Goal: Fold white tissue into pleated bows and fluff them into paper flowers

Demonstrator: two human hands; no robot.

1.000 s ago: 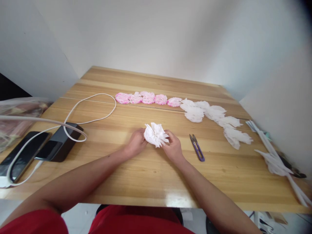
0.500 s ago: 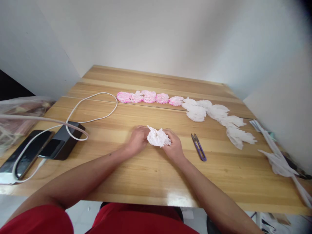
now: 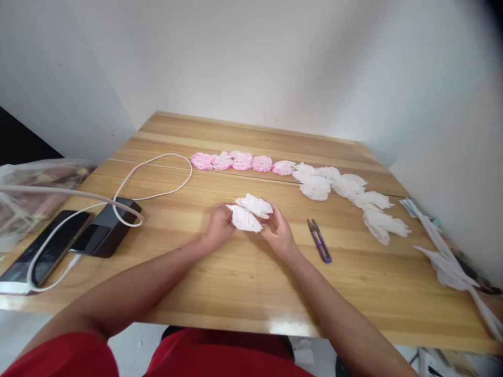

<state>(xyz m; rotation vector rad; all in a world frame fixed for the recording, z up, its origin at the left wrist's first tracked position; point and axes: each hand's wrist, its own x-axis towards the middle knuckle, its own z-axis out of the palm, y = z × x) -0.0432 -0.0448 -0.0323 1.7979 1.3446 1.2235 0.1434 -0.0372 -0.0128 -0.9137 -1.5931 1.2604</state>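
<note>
Between my hands, over the middle of the table, is a white tissue paper flower [image 3: 247, 219] with layered petals that part along a gap. My left hand [image 3: 220, 224] is closed on its left edge. From the right, my right hand [image 3: 280, 230] grips its other side, fingers curled and partly hidden behind the paper. Purple thread snips [image 3: 319, 241] lie to the right of my right hand. Beyond my hands runs a row of pink-edged paper flowers [image 3: 242, 161], which continues rightward as white paper flowers [image 3: 315, 186].
At left, a white cable [image 3: 159, 195] loops over a black box-shaped device [image 3: 108, 233] beside a phone [image 3: 47, 251]. A clear plastic bag [image 3: 39, 183] sits at the far left edge. Long white paper strips [image 3: 451, 267] lie along the right side of the wooden table [image 3: 220, 293].
The white paper flower has turned and opened into two petal groups with a gap between them. My fingers have shifted slightly around it. The whole view has moved a little.
</note>
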